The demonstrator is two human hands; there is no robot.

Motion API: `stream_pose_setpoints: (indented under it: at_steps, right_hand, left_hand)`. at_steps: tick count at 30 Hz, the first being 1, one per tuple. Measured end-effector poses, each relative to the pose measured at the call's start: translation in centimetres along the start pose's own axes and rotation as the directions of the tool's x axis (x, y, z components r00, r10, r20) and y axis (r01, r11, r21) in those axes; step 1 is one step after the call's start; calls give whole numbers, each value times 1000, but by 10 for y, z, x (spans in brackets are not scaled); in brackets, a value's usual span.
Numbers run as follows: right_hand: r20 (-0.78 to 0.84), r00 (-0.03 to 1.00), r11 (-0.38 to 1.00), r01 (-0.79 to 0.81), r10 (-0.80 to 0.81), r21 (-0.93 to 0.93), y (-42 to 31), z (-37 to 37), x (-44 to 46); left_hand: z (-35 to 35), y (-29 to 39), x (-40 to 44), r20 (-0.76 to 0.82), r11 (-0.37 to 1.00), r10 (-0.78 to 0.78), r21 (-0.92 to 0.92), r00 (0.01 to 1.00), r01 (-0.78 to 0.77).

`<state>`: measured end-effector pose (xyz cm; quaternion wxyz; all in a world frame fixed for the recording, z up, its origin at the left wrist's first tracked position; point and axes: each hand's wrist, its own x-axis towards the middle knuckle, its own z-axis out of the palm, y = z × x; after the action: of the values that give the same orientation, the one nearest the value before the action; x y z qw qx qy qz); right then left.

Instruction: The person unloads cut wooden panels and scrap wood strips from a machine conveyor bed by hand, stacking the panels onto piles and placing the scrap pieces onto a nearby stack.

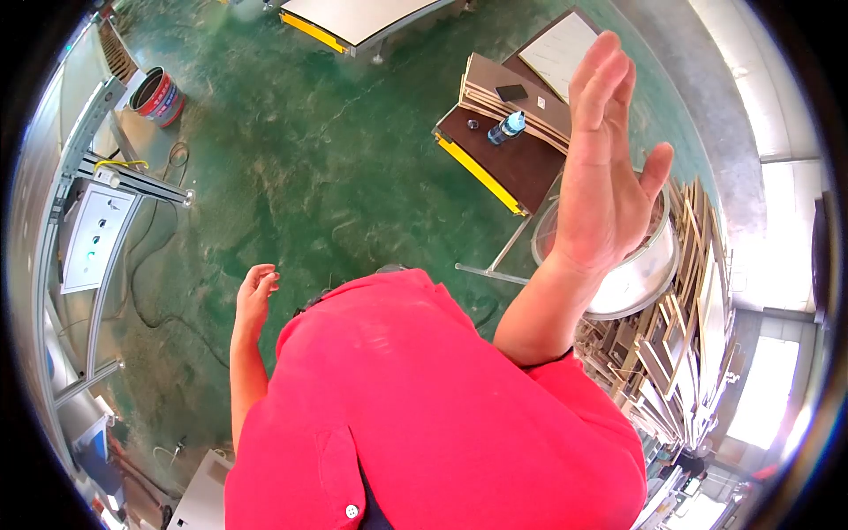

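The right hand (607, 190), empty, is raised, fingers nearly straight, seen beside stacked boards (556, 113) on the bench (523, 172); the left hand (253, 305) curls loosely, apparently empty. Lettering on the bucket (162, 102) and bottle (503, 132) is illegible.

Lower centre: shirt (442, 397) in matt cloth. Mid-frame: floor (353, 159) smooth, glossy – scuffed in patches. Upper right: tabletop (495, 168) dull, smooth; bottle (506, 129) see-through plastic. Right: drum (632, 291) shiny, metallic-looking – scrap strips (676, 349) rough wood.
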<state>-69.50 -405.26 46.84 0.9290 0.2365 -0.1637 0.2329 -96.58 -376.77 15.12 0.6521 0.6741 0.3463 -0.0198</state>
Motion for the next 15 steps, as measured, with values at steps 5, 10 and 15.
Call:
stream_pose_setpoints:
  at_steps: [5,10,15]
  right_hand:
    - [-58,998,994,22,-29,-105,22,12,1]
    - [-53,999,996,-13,8,-88,42,5,1]
    - [-64,997,995,-40,34,-95,71,-9,3]
  left_hand:
    - [-5,-2,-4,-13,1000,-8,-6,1000,8]
    - [-24,-14,-11,-40,999,-27,-23,999,26]
    - [-47,-27,-14,-61,996,-39,-79,997,35]
